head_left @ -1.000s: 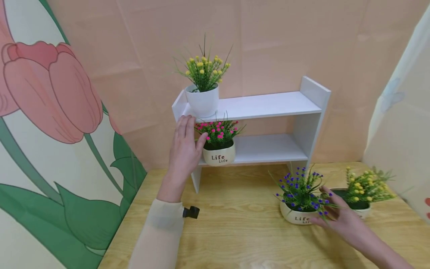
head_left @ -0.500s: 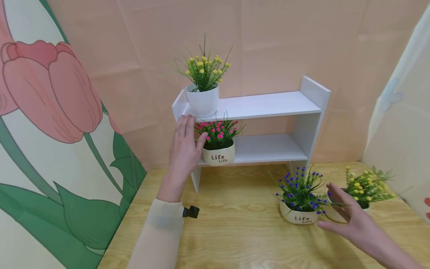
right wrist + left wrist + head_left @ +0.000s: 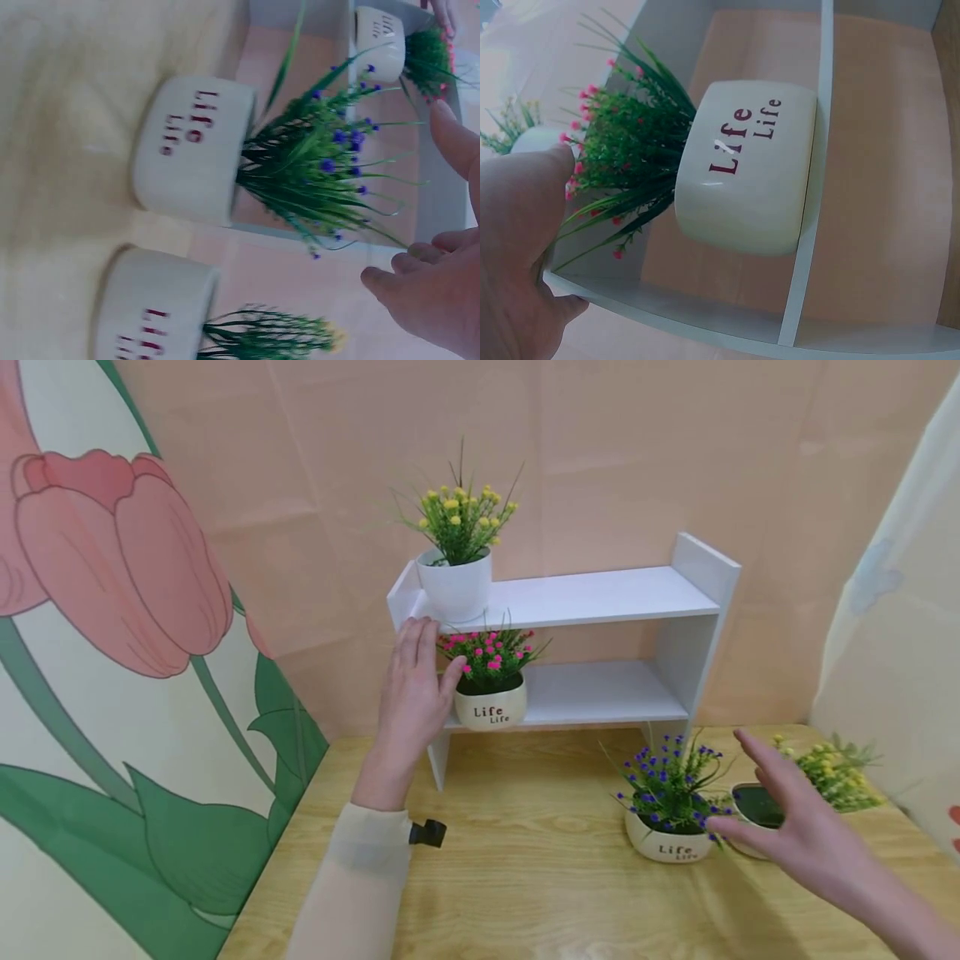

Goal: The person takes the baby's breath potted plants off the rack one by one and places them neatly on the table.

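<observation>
My left hand rests against the left end of a white two-tier shelf, fingers mostly straight and thumb out beside pink flowers. Those flowers grow from a cream pot marked "Life" on the lower tier; the left wrist view shows this pink-flowered pot close up. My right hand hangs with thumb and fingers spread, holding nothing. Nearest to it on the table is a cream pot of purple flowers, upright, also seen as the purple-flowered pot in the right wrist view.
A white pot of yellow flowers stands on the upper tier's left end. Another cream pot with yellow flowers sits at the wooden table's right, partly behind my right hand. A pink-covered wall lies behind the shelf.
My right hand has drawn away from the purple-flowered pot, rightward and up, its fingers spreading wider. The pots and my left hand have stayed in place.
</observation>
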A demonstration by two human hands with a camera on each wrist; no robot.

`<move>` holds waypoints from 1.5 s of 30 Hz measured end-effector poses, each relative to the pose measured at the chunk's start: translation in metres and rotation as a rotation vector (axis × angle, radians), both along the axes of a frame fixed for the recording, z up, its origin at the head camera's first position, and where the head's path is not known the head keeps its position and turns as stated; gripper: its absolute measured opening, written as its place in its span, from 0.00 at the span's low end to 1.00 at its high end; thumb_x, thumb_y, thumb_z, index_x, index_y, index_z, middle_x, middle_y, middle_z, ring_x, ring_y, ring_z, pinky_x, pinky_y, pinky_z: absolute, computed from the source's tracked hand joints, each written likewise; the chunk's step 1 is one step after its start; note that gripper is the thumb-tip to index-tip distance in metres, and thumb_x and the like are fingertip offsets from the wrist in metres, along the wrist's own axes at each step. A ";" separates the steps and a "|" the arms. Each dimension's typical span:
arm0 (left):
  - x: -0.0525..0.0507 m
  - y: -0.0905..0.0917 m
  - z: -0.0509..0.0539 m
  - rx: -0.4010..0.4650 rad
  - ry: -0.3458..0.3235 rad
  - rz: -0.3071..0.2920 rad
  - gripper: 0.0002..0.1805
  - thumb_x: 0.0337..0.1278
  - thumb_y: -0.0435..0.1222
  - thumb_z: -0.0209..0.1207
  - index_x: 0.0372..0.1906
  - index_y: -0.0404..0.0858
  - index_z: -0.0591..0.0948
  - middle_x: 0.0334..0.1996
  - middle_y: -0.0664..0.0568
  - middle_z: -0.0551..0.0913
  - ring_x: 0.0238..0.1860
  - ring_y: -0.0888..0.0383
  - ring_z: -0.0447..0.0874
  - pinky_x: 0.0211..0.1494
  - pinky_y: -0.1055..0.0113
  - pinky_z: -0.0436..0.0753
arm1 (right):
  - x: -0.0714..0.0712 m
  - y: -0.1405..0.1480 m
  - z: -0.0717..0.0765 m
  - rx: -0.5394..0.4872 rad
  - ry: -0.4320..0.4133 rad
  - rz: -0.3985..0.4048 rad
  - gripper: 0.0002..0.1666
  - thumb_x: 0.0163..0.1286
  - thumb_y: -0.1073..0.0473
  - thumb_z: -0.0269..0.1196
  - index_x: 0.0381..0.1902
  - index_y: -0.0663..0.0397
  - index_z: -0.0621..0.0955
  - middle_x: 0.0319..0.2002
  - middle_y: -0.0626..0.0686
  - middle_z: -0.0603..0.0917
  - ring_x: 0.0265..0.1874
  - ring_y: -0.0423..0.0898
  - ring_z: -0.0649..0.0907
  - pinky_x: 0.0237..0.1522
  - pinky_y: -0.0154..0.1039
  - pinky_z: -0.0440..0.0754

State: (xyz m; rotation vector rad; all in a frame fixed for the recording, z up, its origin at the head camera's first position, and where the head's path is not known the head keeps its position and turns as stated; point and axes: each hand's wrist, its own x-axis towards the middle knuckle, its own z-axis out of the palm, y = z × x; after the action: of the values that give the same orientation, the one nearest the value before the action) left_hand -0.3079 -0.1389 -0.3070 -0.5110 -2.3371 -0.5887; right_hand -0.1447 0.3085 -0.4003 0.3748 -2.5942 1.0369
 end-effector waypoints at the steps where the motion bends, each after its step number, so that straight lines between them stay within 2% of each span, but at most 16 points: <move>1: 0.000 0.000 0.000 0.000 0.001 -0.002 0.38 0.88 0.51 0.55 0.85 0.31 0.62 0.84 0.36 0.61 0.88 0.42 0.49 0.90 0.54 0.47 | -0.001 -0.002 0.005 0.009 0.010 -0.006 0.74 0.65 0.59 0.83 0.93 0.38 0.47 0.88 0.67 0.49 0.73 0.89 0.61 0.84 0.42 0.58; 2: 0.000 0.001 0.000 0.000 0.006 -0.004 0.38 0.88 0.51 0.55 0.84 0.31 0.63 0.84 0.35 0.62 0.88 0.42 0.49 0.90 0.54 0.48 | -0.002 -0.003 0.010 0.016 0.023 -0.009 0.73 0.66 0.58 0.83 0.93 0.38 0.47 0.88 0.68 0.49 0.75 0.88 0.59 0.86 0.56 0.52; 4: 0.000 0.001 0.001 0.002 0.008 -0.005 0.38 0.88 0.51 0.55 0.84 0.31 0.63 0.84 0.35 0.62 0.88 0.42 0.49 0.90 0.53 0.48 | -0.004 -0.007 0.019 0.043 0.036 -0.022 0.72 0.67 0.56 0.82 0.93 0.38 0.47 0.88 0.68 0.50 0.78 0.86 0.56 0.78 0.81 0.46; 6: 0.000 0.002 0.001 0.000 0.004 -0.003 0.38 0.88 0.51 0.54 0.85 0.31 0.63 0.84 0.36 0.62 0.88 0.42 0.49 0.90 0.53 0.49 | -0.006 -0.011 0.028 0.069 0.053 -0.033 0.70 0.68 0.55 0.82 0.93 0.38 0.49 0.88 0.69 0.51 0.79 0.84 0.56 0.68 0.91 0.51; 12: 0.000 0.002 0.002 -0.005 -0.018 0.007 0.39 0.88 0.53 0.53 0.86 0.33 0.61 0.85 0.37 0.60 0.89 0.43 0.48 0.90 0.53 0.48 | -0.016 -0.023 0.051 0.163 0.141 -0.043 0.66 0.70 0.54 0.80 0.92 0.41 0.51 0.86 0.71 0.55 0.70 0.86 0.68 0.57 0.92 0.64; 15: 0.000 0.002 0.002 -0.005 -0.011 0.005 0.38 0.88 0.52 0.53 0.85 0.32 0.61 0.85 0.37 0.61 0.89 0.43 0.48 0.90 0.53 0.49 | -0.024 -0.028 0.062 0.196 0.222 -0.026 0.65 0.69 0.55 0.80 0.92 0.43 0.54 0.86 0.70 0.58 0.72 0.84 0.69 0.60 0.90 0.66; 18: -0.001 0.002 0.001 -0.004 0.001 0.001 0.38 0.88 0.52 0.54 0.85 0.32 0.62 0.84 0.36 0.62 0.88 0.42 0.49 0.90 0.53 0.49 | -0.035 -0.031 0.071 0.236 0.334 0.004 0.63 0.67 0.53 0.81 0.91 0.47 0.58 0.85 0.66 0.61 0.77 0.78 0.66 0.71 0.82 0.65; 21: -0.001 0.002 0.001 -0.004 -0.002 0.002 0.38 0.88 0.52 0.54 0.85 0.32 0.62 0.84 0.36 0.62 0.89 0.43 0.49 0.90 0.53 0.50 | -0.050 -0.033 0.081 0.291 0.487 0.044 0.56 0.75 0.38 0.73 0.88 0.56 0.63 0.83 0.67 0.65 0.77 0.76 0.68 0.82 0.70 0.60; 24: -0.001 0.002 0.001 -0.004 -0.012 0.008 0.38 0.88 0.53 0.53 0.86 0.33 0.62 0.85 0.37 0.61 0.89 0.43 0.48 0.90 0.53 0.49 | -0.063 -0.034 0.091 0.333 0.613 0.070 0.58 0.78 0.23 0.58 0.84 0.64 0.67 0.80 0.69 0.69 0.74 0.76 0.70 0.86 0.61 0.54; 26: -0.001 0.002 0.001 -0.004 -0.014 0.010 0.38 0.88 0.53 0.53 0.86 0.33 0.62 0.85 0.37 0.61 0.89 0.43 0.48 0.90 0.53 0.49 | -0.070 -0.036 0.097 0.347 0.659 0.073 0.59 0.79 0.20 0.52 0.83 0.66 0.68 0.79 0.69 0.71 0.73 0.76 0.71 0.87 0.56 0.55; 30: -0.001 0.001 0.001 -0.004 -0.016 0.013 0.38 0.88 0.52 0.53 0.86 0.33 0.62 0.85 0.37 0.61 0.89 0.44 0.47 0.90 0.54 0.48 | -0.081 -0.038 0.107 0.357 0.696 0.073 0.58 0.81 0.21 0.52 0.82 0.66 0.70 0.76 0.69 0.74 0.72 0.75 0.73 0.85 0.52 0.61; 34: -0.001 0.001 0.000 -0.003 -0.013 0.013 0.38 0.88 0.52 0.53 0.85 0.33 0.62 0.85 0.37 0.61 0.89 0.43 0.47 0.90 0.54 0.48 | -0.091 -0.040 0.114 0.381 0.683 0.059 0.57 0.81 0.21 0.52 0.81 0.66 0.71 0.76 0.70 0.74 0.77 0.73 0.70 0.86 0.60 0.57; 36: -0.001 0.001 0.000 -0.002 -0.012 0.012 0.38 0.88 0.52 0.54 0.85 0.33 0.62 0.85 0.37 0.61 0.89 0.43 0.48 0.90 0.53 0.47 | -0.095 -0.040 0.117 0.397 0.669 0.049 0.52 0.80 0.30 0.64 0.81 0.65 0.71 0.77 0.70 0.73 0.79 0.72 0.69 0.86 0.63 0.54; 38: -0.001 0.001 0.000 -0.002 -0.012 0.014 0.38 0.88 0.52 0.54 0.85 0.33 0.62 0.85 0.37 0.61 0.89 0.43 0.48 0.90 0.54 0.47 | -0.100 -0.040 0.119 0.414 0.682 0.046 0.51 0.80 0.30 0.63 0.80 0.65 0.72 0.76 0.70 0.75 0.78 0.71 0.70 0.86 0.65 0.54; 41: -0.001 0.001 0.000 -0.002 -0.010 0.015 0.38 0.88 0.52 0.53 0.85 0.32 0.62 0.85 0.37 0.61 0.89 0.43 0.48 0.90 0.54 0.48 | -0.106 -0.040 0.122 0.421 0.704 0.043 0.47 0.74 0.43 0.73 0.78 0.66 0.74 0.74 0.69 0.76 0.77 0.71 0.71 0.85 0.67 0.53; 45: -0.001 0.001 -0.001 0.000 -0.011 0.013 0.38 0.88 0.52 0.53 0.85 0.32 0.62 0.85 0.37 0.61 0.89 0.43 0.48 0.90 0.54 0.48 | -0.113 -0.038 0.124 0.425 0.710 0.028 0.45 0.71 0.48 0.75 0.78 0.65 0.75 0.75 0.68 0.77 0.77 0.70 0.71 0.85 0.69 0.52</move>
State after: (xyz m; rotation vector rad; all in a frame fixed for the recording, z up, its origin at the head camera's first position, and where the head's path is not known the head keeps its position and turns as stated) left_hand -0.3090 -0.1376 -0.3078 -0.4939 -2.3493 -0.5866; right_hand -0.2578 0.2703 -0.2767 0.7266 -2.1209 0.2539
